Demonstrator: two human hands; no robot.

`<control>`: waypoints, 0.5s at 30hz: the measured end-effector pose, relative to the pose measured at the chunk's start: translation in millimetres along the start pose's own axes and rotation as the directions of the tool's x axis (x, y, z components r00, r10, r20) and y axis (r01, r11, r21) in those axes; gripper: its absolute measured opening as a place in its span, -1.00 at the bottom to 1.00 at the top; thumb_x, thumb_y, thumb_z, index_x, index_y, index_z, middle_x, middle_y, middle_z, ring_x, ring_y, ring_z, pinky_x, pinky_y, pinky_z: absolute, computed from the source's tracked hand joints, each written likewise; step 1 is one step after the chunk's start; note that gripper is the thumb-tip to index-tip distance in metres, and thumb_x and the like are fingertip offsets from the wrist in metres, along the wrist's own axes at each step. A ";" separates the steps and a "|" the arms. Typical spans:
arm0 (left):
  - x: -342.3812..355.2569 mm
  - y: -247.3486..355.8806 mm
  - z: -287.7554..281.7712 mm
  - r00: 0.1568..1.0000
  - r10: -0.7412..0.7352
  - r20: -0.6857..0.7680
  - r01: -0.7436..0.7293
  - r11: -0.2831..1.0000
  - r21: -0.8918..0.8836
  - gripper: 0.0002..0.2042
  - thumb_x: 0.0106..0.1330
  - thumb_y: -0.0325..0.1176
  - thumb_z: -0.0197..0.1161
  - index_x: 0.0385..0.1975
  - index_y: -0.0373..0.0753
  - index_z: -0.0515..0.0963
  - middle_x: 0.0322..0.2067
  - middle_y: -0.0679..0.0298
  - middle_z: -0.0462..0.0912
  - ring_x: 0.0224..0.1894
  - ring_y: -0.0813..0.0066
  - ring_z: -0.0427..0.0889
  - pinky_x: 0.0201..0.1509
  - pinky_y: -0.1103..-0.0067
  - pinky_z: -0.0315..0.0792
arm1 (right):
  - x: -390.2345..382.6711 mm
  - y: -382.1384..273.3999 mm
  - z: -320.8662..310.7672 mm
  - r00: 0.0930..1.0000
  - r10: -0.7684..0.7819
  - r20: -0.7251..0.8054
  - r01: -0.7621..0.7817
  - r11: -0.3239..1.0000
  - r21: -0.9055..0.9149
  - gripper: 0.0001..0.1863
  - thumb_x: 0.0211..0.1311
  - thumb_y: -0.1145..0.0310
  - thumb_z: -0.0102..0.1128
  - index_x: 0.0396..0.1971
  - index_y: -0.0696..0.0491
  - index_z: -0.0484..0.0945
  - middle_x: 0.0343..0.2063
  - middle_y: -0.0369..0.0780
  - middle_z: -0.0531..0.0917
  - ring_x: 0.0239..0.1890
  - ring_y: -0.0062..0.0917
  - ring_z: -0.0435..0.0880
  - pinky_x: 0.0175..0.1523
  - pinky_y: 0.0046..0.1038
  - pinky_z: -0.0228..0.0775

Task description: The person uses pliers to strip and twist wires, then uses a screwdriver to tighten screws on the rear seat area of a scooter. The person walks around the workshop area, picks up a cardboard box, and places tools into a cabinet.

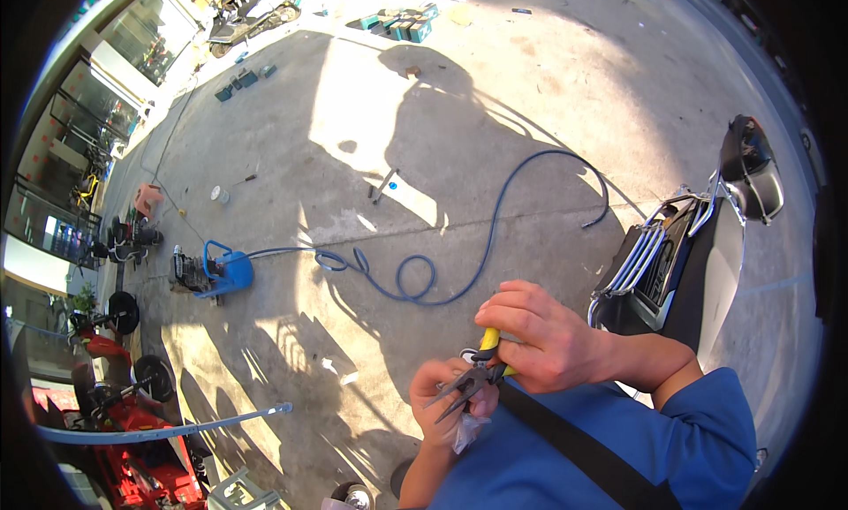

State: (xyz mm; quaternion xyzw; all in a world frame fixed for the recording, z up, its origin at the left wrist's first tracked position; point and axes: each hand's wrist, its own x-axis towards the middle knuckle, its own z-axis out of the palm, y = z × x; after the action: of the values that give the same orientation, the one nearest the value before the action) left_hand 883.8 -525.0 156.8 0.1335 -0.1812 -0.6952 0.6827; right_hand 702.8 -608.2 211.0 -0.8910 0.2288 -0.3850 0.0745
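Note:
My right hand is closed round a pair of long-nose pliers with yellow and black handles. The pliers' dark jaws point down and left, slightly parted, in front of my left hand. My left hand's fingers are bent and pinched beside the jaws. A small clear plastic bag hangs from that hand below the pliers. Close to the pliers' joint, a small round silvery piece shows at my left fingertips. The pliers partly hide the left fingers, and whether the jaws grip anything is unclear.
A blue air compressor stands left, its blue hose looping over the concrete. A scooter is close on my right. Left lies a red vehicle. Tools lie ahead; teal boxes stand farther off.

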 end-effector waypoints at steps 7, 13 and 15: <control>1.0 0.6 -1.2 1.000 -0.029 -0.011 0.029 1.000 -0.013 -0.83 0.51 -0.39 0.23 -0.19 -0.38 0.46 -0.37 -0.04 0.59 -0.57 0.33 0.53 -0.56 0.46 0.35 | 0.4 4.6 4.8 0.999 -0.027 -0.017 0.027 0.999 -0.018 -0.77 -0.25 0.41 0.35 -0.55 0.18 0.51 -0.08 -0.03 0.62 -0.05 -0.17 0.66 0.01 -0.16 0.58; 3.7 1.5 0.7 0.999 -0.042 -0.012 0.042 0.999 -0.014 -0.82 0.52 -0.39 0.22 -0.22 -0.38 0.42 -0.37 -0.05 0.59 -0.58 0.33 0.54 -0.55 0.48 0.36 | 2.1 9.2 7.2 0.999 -0.027 -0.026 0.028 0.999 0.041 -0.77 -0.27 0.46 0.34 -0.55 0.19 0.50 -0.07 0.00 0.61 -0.05 -0.15 0.65 0.01 -0.13 0.59; 3.3 1.9 0.5 0.999 -0.050 -0.021 0.050 0.999 -0.013 -0.82 0.52 -0.39 0.23 -0.21 -0.38 0.42 -0.37 -0.06 0.59 -0.58 0.33 0.54 -0.54 0.48 0.37 | 1.8 9.9 7.1 1.000 -0.024 -0.013 0.024 0.998 0.061 -0.78 -0.25 0.46 0.34 -0.54 0.19 0.50 -0.05 0.01 0.60 -0.03 -0.13 0.65 0.05 -0.09 0.58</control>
State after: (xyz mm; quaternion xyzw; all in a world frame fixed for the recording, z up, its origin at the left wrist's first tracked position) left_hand 885.2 -528.3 158.3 0.1412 -0.1661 -0.7117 0.6678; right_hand 705.5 -618.1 204.2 -0.8885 0.2067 -0.3983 0.0958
